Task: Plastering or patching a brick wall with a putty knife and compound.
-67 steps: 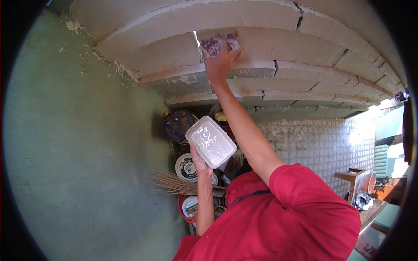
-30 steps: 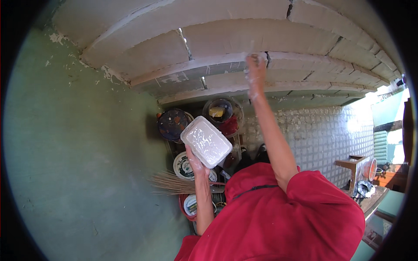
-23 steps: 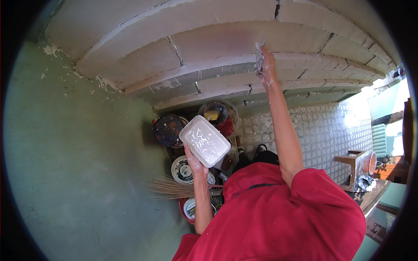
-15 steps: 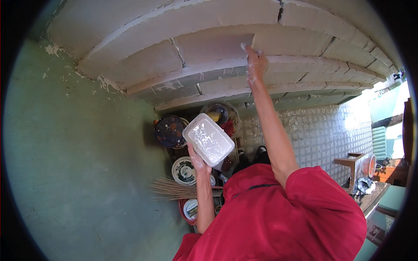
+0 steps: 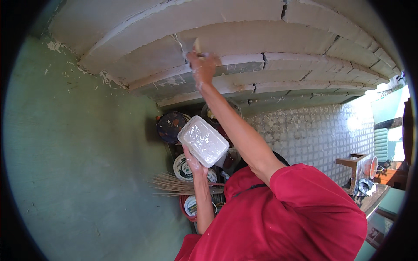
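My left hand [image 5: 194, 163] grips a white rectangular container [image 5: 203, 140] of white paste from below, at chest height. My right hand [image 5: 203, 68] is raised to the cracked plaster band [image 5: 230, 37] overhead, its fingers closed on a small pale tool [image 5: 197, 45], blurred and partly hidden, near a vertical crack. Both hands have white smears on the skin.
Beside the green wall [image 5: 78, 165] stand a dark bucket [image 5: 172, 126], white lidded pails [image 5: 182, 167] and a bundle of thin sticks [image 5: 170, 182]. A patterned tile floor [image 5: 305, 135] lies right, with a wooden stool [image 5: 350, 162], a pink bucket [image 5: 370, 166] and a bench [image 5: 376, 199].
My right arm has swung left along the overhead band from where it was half a second ago. My left hand and the container have shifted only slightly.
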Tool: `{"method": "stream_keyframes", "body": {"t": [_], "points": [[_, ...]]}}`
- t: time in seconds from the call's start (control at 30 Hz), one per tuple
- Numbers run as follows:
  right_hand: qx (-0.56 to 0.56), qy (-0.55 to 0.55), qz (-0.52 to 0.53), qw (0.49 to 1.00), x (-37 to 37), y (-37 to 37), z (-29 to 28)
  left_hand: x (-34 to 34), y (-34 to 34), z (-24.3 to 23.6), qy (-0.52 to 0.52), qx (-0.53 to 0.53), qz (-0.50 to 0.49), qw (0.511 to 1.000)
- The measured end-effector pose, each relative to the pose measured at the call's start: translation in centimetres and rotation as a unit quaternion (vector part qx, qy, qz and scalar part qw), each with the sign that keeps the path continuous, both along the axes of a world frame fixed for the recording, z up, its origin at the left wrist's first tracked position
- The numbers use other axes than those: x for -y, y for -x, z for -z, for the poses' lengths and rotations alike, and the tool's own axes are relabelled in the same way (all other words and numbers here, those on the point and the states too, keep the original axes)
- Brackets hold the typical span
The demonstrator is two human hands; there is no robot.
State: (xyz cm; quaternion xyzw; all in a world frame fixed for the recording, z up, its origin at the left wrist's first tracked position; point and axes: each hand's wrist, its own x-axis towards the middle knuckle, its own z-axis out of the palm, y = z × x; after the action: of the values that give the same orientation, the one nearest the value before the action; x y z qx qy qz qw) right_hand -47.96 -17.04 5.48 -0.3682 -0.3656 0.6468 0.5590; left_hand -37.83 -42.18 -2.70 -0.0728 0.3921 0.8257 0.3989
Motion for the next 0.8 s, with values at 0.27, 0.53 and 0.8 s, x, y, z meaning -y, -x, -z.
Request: {"method": "stream_keyframes", "body": {"t": [0.27, 0.53, 0.8], "points": [[-0.008, 0.015, -0.089, 0.996, -0.5, -6.1, -1.9, 0.0, -0.2, 0.2, 0.015, -0.008, -0.012, 1.000], [0.026, -0.028, 0.022, 0.999, -7.9, -11.8, -4.1, -1.1, -0.6, -0.6, 0.021, -0.006, 0.006, 1.000], [-0.056, -0.048, 0.003, 0.997, -2.8, -3.4, -4.8, -0.9, -0.7, -0.2, 0.009, -0.023, 0.010, 1.000]]}}
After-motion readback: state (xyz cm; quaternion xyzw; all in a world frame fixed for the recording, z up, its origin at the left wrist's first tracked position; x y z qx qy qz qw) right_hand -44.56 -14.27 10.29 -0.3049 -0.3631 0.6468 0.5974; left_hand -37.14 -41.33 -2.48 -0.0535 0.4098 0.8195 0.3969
